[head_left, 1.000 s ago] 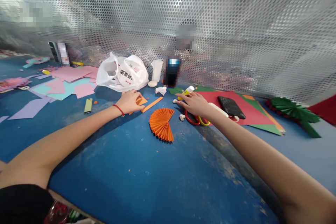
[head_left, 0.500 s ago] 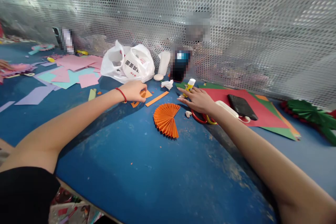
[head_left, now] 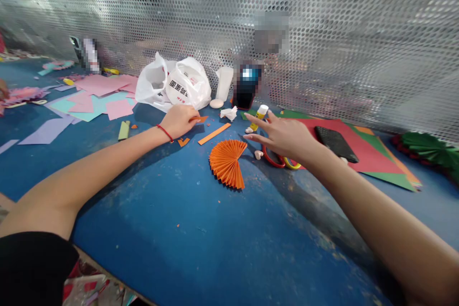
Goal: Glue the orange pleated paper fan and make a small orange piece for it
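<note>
My left hand (head_left: 180, 121) is closed, pinching a small orange paper piece (head_left: 201, 118) just above the blue table. My right hand (head_left: 283, 136) hovers with fingers spread, holding nothing, close to a yellow glue stick (head_left: 259, 116) and above red-handled scissors (head_left: 278, 160). A pleated orange paper fan (head_left: 227, 162) lies on the table between my two hands. An orange paper strip (head_left: 214, 134) and small orange scraps (head_left: 183, 142) lie near my left hand.
A white plastic bag (head_left: 175, 86) and a white cup (head_left: 224, 83) stand at the back by the perforated metal wall (head_left: 322, 33). Pink and teal sheets (head_left: 96, 98) lie at left. A black phone (head_left: 335, 142) rests on red and green sheets (head_left: 369, 158); a green folded piece (head_left: 426, 150) sits at right.
My left hand has lifted the small orange piece off the table. My right hand has risen from the table by the scissors and spread its fingers. The view has shifted slightly.
</note>
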The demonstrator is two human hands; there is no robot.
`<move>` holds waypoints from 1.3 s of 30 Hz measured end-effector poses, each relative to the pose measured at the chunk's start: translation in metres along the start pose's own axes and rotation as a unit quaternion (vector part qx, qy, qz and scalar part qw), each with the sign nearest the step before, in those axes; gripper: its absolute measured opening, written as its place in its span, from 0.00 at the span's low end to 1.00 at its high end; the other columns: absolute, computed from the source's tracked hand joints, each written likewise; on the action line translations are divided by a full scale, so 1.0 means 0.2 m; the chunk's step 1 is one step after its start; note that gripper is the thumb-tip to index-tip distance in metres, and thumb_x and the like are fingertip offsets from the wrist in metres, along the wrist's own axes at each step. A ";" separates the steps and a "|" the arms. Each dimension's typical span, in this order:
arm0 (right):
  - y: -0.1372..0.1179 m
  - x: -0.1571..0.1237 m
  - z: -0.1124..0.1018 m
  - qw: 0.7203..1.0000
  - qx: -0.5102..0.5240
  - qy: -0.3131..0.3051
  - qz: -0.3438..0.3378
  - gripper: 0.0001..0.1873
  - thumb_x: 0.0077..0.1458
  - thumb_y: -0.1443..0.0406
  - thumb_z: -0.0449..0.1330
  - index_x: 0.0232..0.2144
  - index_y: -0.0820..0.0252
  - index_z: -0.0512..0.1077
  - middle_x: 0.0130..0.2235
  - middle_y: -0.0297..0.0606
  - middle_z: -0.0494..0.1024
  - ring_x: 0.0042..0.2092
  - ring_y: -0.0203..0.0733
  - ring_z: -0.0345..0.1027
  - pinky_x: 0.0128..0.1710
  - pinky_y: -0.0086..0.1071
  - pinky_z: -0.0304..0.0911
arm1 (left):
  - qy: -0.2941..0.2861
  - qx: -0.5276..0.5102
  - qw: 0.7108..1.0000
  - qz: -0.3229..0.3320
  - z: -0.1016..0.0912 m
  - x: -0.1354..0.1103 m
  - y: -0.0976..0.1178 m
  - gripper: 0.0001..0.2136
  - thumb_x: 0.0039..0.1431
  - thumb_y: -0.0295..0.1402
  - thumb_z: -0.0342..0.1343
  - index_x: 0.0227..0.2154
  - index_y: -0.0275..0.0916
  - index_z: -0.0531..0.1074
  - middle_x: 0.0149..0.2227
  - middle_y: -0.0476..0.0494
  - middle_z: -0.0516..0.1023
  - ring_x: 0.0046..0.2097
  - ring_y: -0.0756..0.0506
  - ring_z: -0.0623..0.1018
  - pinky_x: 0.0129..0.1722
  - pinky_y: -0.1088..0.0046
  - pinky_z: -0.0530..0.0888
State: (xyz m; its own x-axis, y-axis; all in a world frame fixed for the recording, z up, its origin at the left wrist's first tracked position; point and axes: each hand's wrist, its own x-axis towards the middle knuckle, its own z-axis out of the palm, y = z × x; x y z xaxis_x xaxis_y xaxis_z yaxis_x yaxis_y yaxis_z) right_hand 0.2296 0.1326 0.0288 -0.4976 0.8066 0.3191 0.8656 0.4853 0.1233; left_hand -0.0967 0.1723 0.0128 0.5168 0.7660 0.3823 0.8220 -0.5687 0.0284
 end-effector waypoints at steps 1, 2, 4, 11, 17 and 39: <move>-0.02 -0.02 -0.06 0.999 -0.052 -0.001 0.007 0.43 0.56 0.34 0.43 0.65 0.45 0.60 0.52 0.56 0.76 0.39 0.61 0.77 0.34 0.47 0.68 | 0.008 -0.005 1.000 0.004 -0.01 0.00 0.03 0.10 0.64 0.31 0.51 0.35 0.37 0.78 0.37 0.40 0.79 0.39 0.43 0.76 0.40 0.65 0.69; -0.05 -0.05 -0.12 0.997 -0.081 -0.006 0.015 0.44 0.55 0.33 0.45 0.64 0.49 0.62 0.48 0.56 0.78 0.37 0.61 0.77 0.32 0.46 0.67 | 0.018 -0.014 1.000 0.011 -0.02 0.00 0.07 0.11 0.65 0.32 0.51 0.36 0.37 0.78 0.37 0.41 0.79 0.40 0.43 0.76 0.41 0.65 0.69; -0.12 -0.10 -0.21 0.998 -0.069 0.007 0.010 0.42 0.55 0.34 0.49 0.60 0.51 0.67 0.39 0.49 0.82 0.35 0.57 0.77 0.32 0.44 0.68 | 0.038 -0.041 0.998 0.030 -0.06 -0.01 0.18 0.12 0.67 0.35 0.51 0.37 0.39 0.79 0.38 0.43 0.79 0.40 0.45 0.76 0.41 0.67 0.69; -0.37 -0.38 -0.29 0.968 0.132 0.156 -0.147 0.11 0.66 0.59 0.55 0.36 0.50 0.77 0.31 0.34 0.82 0.34 0.45 0.77 0.34 0.39 0.71 | 0.130 -0.076 0.959 0.241 -0.19 -0.23 0.69 0.12 0.68 0.35 0.51 0.30 0.44 0.76 0.30 0.48 0.77 0.35 0.46 0.74 0.36 0.65 0.67; -0.40 -0.57 -0.33 0.909 0.123 0.199 -0.344 0.13 0.65 0.71 0.53 0.34 0.55 0.76 0.32 0.34 0.83 0.37 0.40 0.78 0.36 0.34 0.75 | 0.207 -0.026 0.903 0.376 -0.21 -0.40 0.84 0.10 0.62 0.26 0.58 0.25 0.40 0.74 0.26 0.52 0.79 0.30 0.50 0.75 0.34 0.68 0.70; -0.37 -0.70 -0.14 0.851 0.418 -0.054 -0.314 0.09 0.67 0.67 0.54 0.37 0.59 0.74 0.37 0.35 0.82 0.37 0.35 0.74 0.36 0.31 0.67 | -0.028 -0.169 0.865 0.472 -0.23 -0.58 0.78 0.07 0.61 0.24 0.58 0.32 0.38 0.80 0.22 0.52 0.73 0.24 0.52 0.73 0.22 0.73 0.71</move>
State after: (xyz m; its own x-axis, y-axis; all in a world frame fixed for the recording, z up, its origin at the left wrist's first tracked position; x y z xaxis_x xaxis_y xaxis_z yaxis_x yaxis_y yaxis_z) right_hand 0.2359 -0.0252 0.0017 -0.8889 0.3039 0.3428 0.1074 0.8657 -0.4889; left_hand -0.0387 -0.0189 0.0161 0.9380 -0.0785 0.3377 -0.0832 -0.9965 -0.0004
